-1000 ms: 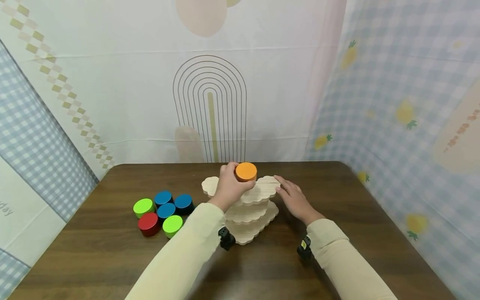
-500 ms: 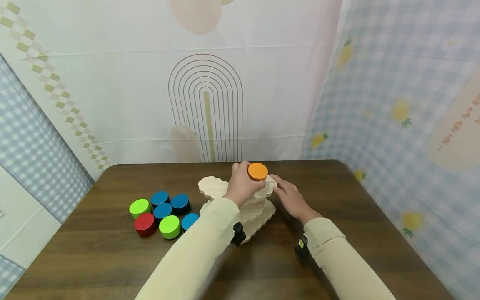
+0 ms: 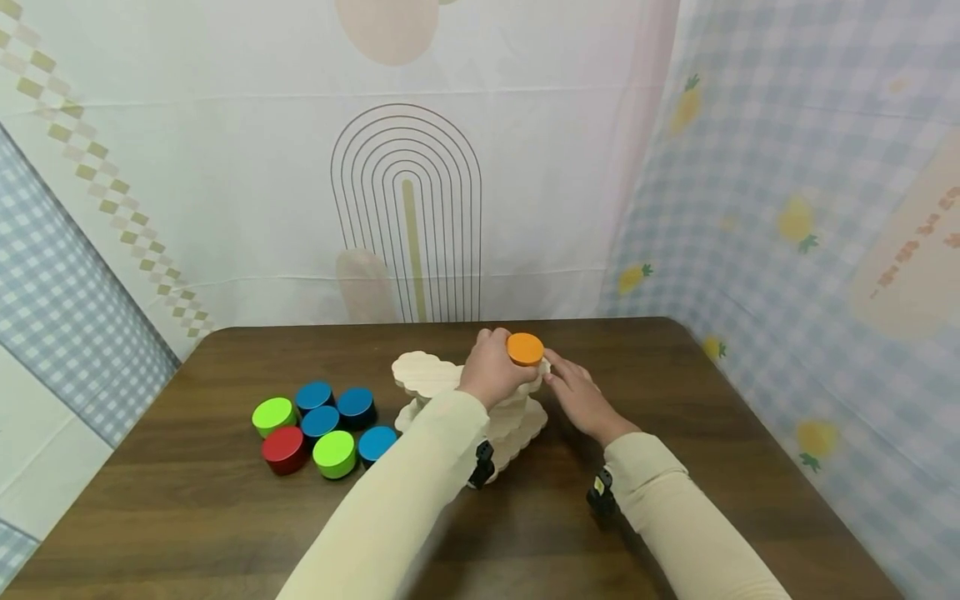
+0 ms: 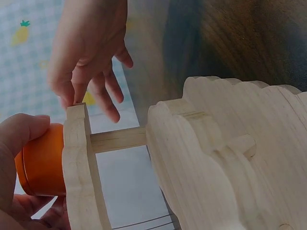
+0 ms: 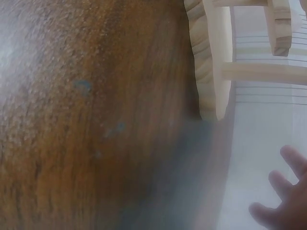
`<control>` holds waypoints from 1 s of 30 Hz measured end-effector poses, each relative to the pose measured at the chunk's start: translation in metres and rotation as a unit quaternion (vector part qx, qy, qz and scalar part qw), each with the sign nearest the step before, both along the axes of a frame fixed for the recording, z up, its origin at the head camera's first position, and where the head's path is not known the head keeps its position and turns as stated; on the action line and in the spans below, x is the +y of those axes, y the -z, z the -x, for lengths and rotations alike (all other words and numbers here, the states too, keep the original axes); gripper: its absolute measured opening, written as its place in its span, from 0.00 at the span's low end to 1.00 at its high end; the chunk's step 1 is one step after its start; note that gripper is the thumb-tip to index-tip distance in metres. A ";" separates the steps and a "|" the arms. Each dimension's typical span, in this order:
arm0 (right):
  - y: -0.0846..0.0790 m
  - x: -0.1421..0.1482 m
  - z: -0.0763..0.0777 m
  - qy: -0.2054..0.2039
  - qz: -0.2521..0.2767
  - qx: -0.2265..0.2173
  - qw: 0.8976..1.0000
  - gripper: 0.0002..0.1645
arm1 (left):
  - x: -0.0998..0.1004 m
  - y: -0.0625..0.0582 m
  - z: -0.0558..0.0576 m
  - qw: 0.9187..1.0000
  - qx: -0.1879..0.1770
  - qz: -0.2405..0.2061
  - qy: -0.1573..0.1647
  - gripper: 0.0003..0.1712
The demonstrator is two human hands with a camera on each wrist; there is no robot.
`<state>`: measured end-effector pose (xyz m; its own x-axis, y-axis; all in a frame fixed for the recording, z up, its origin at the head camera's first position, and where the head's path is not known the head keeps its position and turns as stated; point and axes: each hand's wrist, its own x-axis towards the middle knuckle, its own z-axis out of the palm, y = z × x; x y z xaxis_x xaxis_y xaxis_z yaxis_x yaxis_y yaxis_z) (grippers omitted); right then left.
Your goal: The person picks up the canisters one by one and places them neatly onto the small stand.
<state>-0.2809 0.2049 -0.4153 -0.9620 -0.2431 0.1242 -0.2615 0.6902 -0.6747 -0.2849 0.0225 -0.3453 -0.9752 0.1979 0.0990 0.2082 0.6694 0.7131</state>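
My left hand [image 3: 492, 371] grips an orange cylinder block [image 3: 525, 348] by its side, at the right end of the top tier of a pale wooden tiered stand [image 3: 426, 373] with cloud-shaped shelves. In the left wrist view, the flat face of the orange block [image 4: 48, 160] meets the top shelf [image 4: 79, 158], which stands on posts above lower scalloped shelves. My right hand [image 3: 583, 404] touches the right edge of that top shelf with its fingertips, other fingers spread loosely. Only those loose fingers [image 5: 283, 196] show in the right wrist view.
Left of the stand on the brown wooden table [image 3: 187, 517] sit several cylinder blocks: blue ones [image 3: 320, 421], two light green ones [image 3: 334, 454] and a red one [image 3: 284, 450]. A patterned cloth [image 3: 555, 192] hangs behind the table.
My left hand has carried the orange block rightward along the top tier to its right end, close to the right hand. The right hand stays at the shelf's edge.
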 end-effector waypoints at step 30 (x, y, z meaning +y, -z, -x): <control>-0.002 -0.001 -0.003 -0.010 0.027 -0.020 0.999 0.36 | -0.002 -0.004 -0.018 0.989 0.095 0.112 -0.028 0.55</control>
<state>-0.2783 0.2037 -0.4131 -0.9616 -0.2561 0.0989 -0.2465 0.6471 -0.7214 -0.2670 0.0208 -0.3413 -0.9533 0.1820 0.2408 0.2822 0.8208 0.4966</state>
